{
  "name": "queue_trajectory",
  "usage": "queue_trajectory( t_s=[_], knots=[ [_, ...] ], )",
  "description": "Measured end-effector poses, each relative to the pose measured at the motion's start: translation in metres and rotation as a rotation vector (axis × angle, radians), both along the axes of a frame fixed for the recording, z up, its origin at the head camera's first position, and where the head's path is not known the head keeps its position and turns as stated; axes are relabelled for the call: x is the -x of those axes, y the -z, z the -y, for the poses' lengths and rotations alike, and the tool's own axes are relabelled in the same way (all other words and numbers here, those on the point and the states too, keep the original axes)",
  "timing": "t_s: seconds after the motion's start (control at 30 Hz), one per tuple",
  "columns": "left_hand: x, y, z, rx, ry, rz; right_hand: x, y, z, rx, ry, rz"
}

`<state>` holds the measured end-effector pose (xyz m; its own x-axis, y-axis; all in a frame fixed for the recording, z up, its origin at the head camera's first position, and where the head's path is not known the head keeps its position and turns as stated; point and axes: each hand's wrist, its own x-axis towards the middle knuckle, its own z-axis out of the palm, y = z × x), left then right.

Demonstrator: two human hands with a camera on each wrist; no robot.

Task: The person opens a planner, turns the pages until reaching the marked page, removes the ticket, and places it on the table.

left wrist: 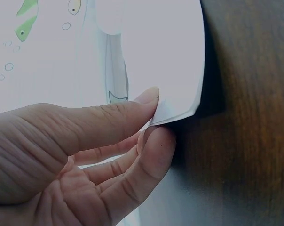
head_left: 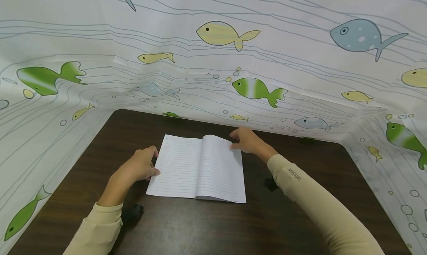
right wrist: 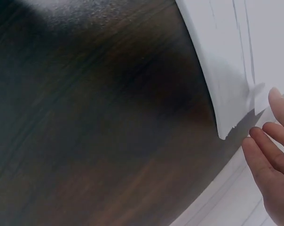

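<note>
On a dark wood-grain table point(head_left: 213, 229), near its far edge:

Notebook point(head_left: 180, 166), one, lying open at the middle of the table; two facing pages, white, printed with ruled lines. The right-hand leaves bow upward beside the fold; their lower edges fan slightly.

Sleeves, two, beige. The right sleeve point(head_left: 310, 195) bears lettering near the cuff, readable as "LetsSlim". The left sleeve point(head_left: 96, 229) is plain where it shows.

Hands, two. Left hand point(head_left: 138, 166): grasping the notebook's left edge, leaves pinched between thumb and fingers. Right hand point(head_left: 248, 141): released, thumb and fingers parted, at the notebook's upper right corner; whether the thumb touches the paper cannot be told.

Dark objects, two, kind unclear: one point(head_left: 132, 214) beside the left cuff, one point(head_left: 271, 184) beside the right forearm.

Patterned sheeting point(head_left: 186, 3), white with wavy lines, around the table's far edge and sides. Printed fish in the head view: blue, four, one cut by the frame; yellow, seven; green, four large, plus partial ones.
</note>
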<state>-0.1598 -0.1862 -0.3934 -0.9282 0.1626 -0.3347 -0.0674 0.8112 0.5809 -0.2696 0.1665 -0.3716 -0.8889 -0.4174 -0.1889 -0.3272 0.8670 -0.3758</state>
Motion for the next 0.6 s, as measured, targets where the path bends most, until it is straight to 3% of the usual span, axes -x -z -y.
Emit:
queue_trajectory(
  t_s=[0.33, 0.6],
  knots=[
    [-0.001, 0.001, 0.0, -0.011, -0.005, -0.003, 0.002, 0.013, 0.001, 0.006, -0.011, -0.021],
    [-0.001, 0.001, 0.0, -0.015, -0.005, -0.011, 0.002, 0.019, 0.002, 0.032, 0.026, -0.044]
  ],
)
